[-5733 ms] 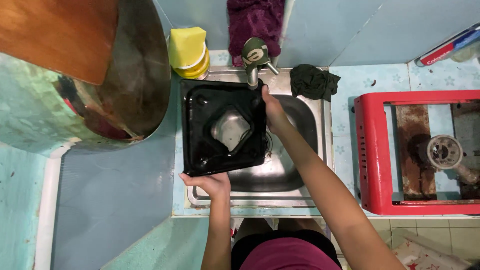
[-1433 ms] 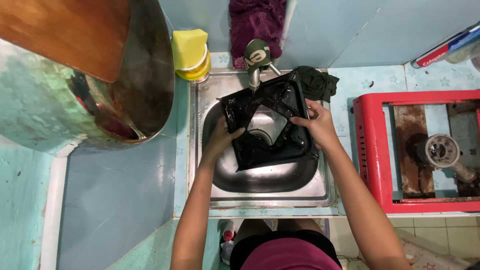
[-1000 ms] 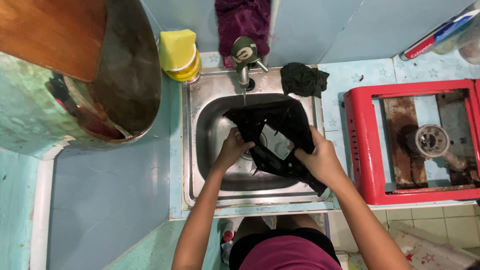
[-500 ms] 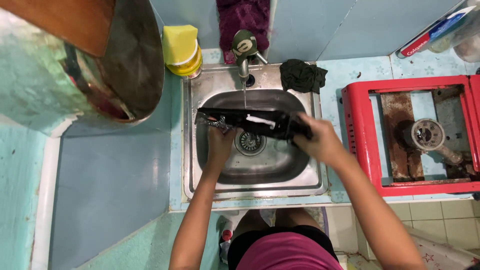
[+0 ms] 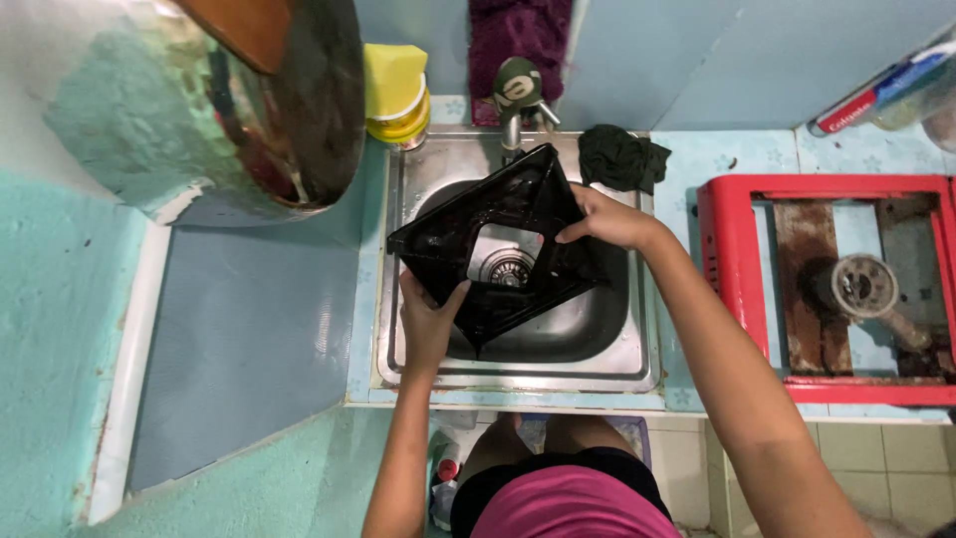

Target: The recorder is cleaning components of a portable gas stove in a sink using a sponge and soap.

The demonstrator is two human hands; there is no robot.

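A black square stove-top plate (image 5: 518, 204) with a square hole in its middle hangs tilted over the steel sink (image 5: 607, 344), one corner up under the tap (image 5: 518, 95). My left hand (image 5: 426, 324) grips its lower left edge. My right hand (image 5: 605, 219) holds its right edge, fingers curled over the rim. The sink drain shows through the hole.
A red stove frame (image 5: 732, 289) with a bare burner (image 5: 864, 287) stands right of the sink. A dark rag (image 5: 622, 157) lies at the sink's back right corner, a yellow sponge (image 5: 393, 80) on a tub at the back left. A large metal pot (image 5: 289, 100) sits far left.
The plate has turned from edge-on to face-up and tilted, its corner raised toward the tap. My left hand slid down to its lower edge; my right hand moved up.
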